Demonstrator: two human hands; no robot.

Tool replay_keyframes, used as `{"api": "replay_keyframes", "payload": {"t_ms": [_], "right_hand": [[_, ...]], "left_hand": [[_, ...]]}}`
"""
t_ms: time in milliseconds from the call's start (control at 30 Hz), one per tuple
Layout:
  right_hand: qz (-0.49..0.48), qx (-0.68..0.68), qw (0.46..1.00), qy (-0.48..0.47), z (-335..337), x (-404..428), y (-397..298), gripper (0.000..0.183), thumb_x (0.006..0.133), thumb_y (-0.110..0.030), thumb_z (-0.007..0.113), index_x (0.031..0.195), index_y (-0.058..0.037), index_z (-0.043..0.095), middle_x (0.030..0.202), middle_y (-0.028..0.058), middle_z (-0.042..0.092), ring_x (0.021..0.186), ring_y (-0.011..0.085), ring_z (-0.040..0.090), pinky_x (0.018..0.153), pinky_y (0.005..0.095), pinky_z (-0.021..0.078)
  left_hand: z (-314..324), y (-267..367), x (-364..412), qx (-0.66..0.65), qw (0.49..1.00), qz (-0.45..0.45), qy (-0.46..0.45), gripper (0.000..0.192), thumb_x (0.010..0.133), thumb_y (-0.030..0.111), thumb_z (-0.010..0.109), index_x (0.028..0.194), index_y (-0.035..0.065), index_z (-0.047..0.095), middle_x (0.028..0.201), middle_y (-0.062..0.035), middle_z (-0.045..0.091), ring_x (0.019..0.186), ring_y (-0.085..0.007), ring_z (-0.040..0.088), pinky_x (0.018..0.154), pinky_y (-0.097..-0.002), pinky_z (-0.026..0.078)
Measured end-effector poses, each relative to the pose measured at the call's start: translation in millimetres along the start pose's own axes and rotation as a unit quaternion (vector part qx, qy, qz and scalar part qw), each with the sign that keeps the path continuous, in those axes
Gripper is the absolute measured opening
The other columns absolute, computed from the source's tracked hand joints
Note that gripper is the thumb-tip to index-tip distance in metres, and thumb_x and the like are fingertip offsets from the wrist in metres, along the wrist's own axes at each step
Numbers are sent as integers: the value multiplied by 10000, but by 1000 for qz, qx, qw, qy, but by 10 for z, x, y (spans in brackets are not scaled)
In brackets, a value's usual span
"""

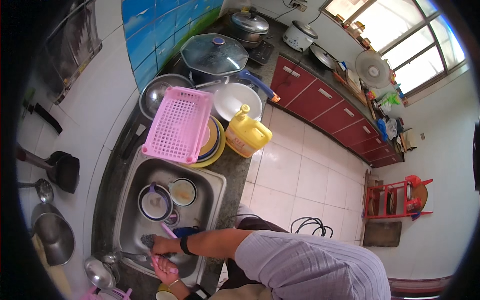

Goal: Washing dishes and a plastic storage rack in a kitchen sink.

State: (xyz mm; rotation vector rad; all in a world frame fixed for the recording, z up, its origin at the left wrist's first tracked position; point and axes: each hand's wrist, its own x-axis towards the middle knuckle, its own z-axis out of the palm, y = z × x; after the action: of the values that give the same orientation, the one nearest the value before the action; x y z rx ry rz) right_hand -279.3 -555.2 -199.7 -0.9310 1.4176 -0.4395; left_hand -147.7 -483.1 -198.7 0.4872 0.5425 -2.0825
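Note:
At the near end of the stainless steel sink (pixel 219 195), my right hand (pixel 162 245) is closed on a grey scouring pad (pixel 147 240). Just below it, my left hand (pixel 167 267) grips a pink-handled utensil (pixel 173 270), whose far end is hidden by the hands. Another pink handle (pixel 168 230) lies in the sink beside a dark blue item (pixel 186 231). Farther along the basin are a blue-rimmed bowl (pixel 155 205) with a purple-handled item in it and a pale mug or small pot (pixel 183 192). The faucet (pixel 131 256) reaches over the basin near my hands.
A pink plastic basket (pixel 178 125) rests on stacked plates (pixel 215 150) beyond the sink. Next to it stand a yellow jug (pixel 247 135) and a glass-lidded pan (pixel 215 56). Metal ladles (pixel 99 273) lie left of the faucet. A cup (pixel 165 293) stands by my left wrist.

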Motion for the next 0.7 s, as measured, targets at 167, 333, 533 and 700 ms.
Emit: {"api": "replay_keyframes", "payload": {"t_ms": [167,333,533,700], "right_hand": [[127,275,953,21,206,-90,-137,298,621,-94,695,879,21,601,665,160,617,610,259,625,561,367,489],[-109,-145,983,-25,86,-140,-61,338,685,-262,646,870,21,629,781,201,640,768,311,638,673,430,497],[-235,-376,892,-88,-511,-285,-97,409,692,-457,600,759,-56,643,751,199,637,697,305,645,573,428,498],[-57,-423,903,-54,-597,-378,-57,627,633,-559,613,1059,-99,614,1030,151,622,1033,294,564,922,485,355]], "left_hand": [[63,-117,-89,-54,992,-36,-106,375,974,378,306,852,57,458,516,21,289,391,-71,249,328,-211,239],[59,-237,-187,202,974,10,105,266,953,316,395,899,71,483,531,33,314,402,-63,285,343,-212,264],[-330,-493,365,453,848,139,237,208,745,74,613,937,16,562,893,-86,600,789,-209,607,675,-313,531],[-303,-412,363,509,761,172,362,127,821,165,572,771,52,604,526,1,501,426,-116,476,389,-263,372]]}}
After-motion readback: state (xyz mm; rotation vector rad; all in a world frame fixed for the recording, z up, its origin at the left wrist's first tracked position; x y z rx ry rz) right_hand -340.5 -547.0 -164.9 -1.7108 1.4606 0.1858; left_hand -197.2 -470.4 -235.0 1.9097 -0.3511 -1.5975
